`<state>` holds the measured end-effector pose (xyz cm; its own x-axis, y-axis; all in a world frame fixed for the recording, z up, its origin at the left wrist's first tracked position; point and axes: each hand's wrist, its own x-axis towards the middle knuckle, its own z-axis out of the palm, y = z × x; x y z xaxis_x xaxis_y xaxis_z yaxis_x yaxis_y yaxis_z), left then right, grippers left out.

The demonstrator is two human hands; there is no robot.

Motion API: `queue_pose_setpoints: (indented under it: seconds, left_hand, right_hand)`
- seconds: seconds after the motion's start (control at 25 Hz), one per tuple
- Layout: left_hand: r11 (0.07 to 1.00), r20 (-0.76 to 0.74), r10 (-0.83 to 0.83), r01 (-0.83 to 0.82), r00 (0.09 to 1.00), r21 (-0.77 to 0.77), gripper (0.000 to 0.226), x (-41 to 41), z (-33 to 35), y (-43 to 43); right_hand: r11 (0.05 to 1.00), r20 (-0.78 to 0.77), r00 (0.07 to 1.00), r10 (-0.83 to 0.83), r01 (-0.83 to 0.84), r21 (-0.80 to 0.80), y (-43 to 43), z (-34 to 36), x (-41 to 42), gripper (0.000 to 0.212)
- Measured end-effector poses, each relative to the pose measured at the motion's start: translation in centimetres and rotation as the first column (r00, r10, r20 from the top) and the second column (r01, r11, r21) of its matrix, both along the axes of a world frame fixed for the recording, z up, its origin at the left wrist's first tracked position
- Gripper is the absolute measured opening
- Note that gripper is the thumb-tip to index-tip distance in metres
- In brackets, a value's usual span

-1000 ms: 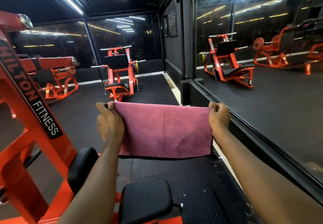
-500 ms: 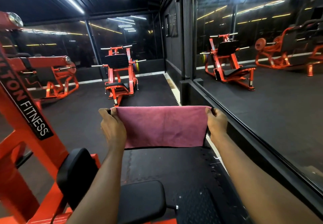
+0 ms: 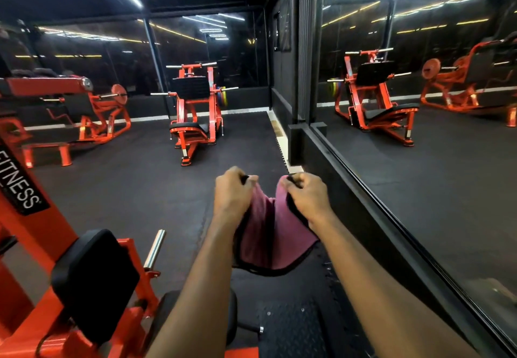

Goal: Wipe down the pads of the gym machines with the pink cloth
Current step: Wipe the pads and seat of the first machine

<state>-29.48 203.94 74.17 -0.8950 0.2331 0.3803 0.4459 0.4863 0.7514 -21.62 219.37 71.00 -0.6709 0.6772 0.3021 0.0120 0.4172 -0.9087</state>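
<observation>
The pink cloth [image 3: 270, 234] hangs folded in half between my two hands, in front of me at mid-frame. My left hand [image 3: 232, 194] grips its left top corner and my right hand [image 3: 307, 197] grips the right top corner, the two hands close together. Below and to the left, a black pad [image 3: 95, 282] is mounted on the orange machine frame [image 3: 36, 240]. A second black pad [image 3: 232, 313] sits lower, mostly hidden behind my left forearm.
A black checker-plate footrest [image 3: 291, 329] lies under my arms, and a chrome peg [image 3: 155, 248] sticks up from the frame. Another orange machine [image 3: 195, 114] stands ahead on the black rubber floor. A mirror wall [image 3: 419, 162] runs along the right.
My hands have come together, folding the cloth that was stretched flat between them. The view has shifted left along the machine, so the pad now appears further right.
</observation>
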Motion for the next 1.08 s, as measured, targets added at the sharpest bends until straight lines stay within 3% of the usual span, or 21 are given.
queue_pose_setpoints:
  seconds: [0.12,0.32,0.48,0.56,0.76,0.84,0.92,1.0,1.08]
  left_hand:
    - [0.993,-0.014,-0.118,0.118,0.993,-0.002,0.023,1.0,-0.2,3.1]
    - [0.972,0.038,-0.233,0.233,0.972,-0.019,0.027,-1.9,-1.2,4.7]
    - [0.885,0.263,-0.457,0.465,0.85,0.034,0.035,-6.4,-2.2,6.1]
    - [0.843,0.275,-0.518,0.539,0.81,0.002,0.048,-9.9,-2.9,7.2]
    - [0.878,0.258,-0.414,0.458,0.873,-0.138,0.058,-22.8,-6.2,11.6]
    - [0.829,0.345,-0.403,0.498,0.847,-0.254,0.067,-29.1,-7.6,13.4]
    - [0.772,0.361,-0.372,0.501,0.855,-0.391,0.05,-34.9,-7.6,14.8]
    - [0.799,0.344,-0.337,0.46,0.876,-0.388,0.033,-39.6,-5.9,16.1]
    - [0.864,0.296,-0.331,0.414,0.896,-0.287,0.033,-43.2,-3.7,17.1]
  right_hand:
    - [0.979,-0.003,0.98,0.201,-0.201,-0.03,0.3,-1.2,-1.3,0.006]
    - [0.952,-0.028,0.954,0.3,-0.301,-0.061,2.9,-2.4,-2.8,0.01]
    - [0.93,-0.009,0.939,0.344,-0.342,-0.135,6.5,-3.6,-6.6,0.014]
    - [0.936,0.028,0.943,0.332,-0.326,-0.135,8.6,-4.4,-9.7,0.01]
    - [0.887,0.133,0.879,0.459,-0.442,-0.135,14.8,-4.1,-21.3,0.016]
    - [0.823,0.172,0.806,0.567,-0.545,-0.162,17.6,-2.9,-26.3,0.021]
    - [0.788,0.138,0.78,0.61,-0.58,-0.207,20.3,-1.0,-30.4,0.025]
    - [0.816,0.12,0.827,0.549,-0.5,-0.29,23.4,0.1,-33.9,0.031]
    - [0.859,0.132,0.886,0.445,-0.381,-0.341,25.9,0.8,-37.5,0.03]
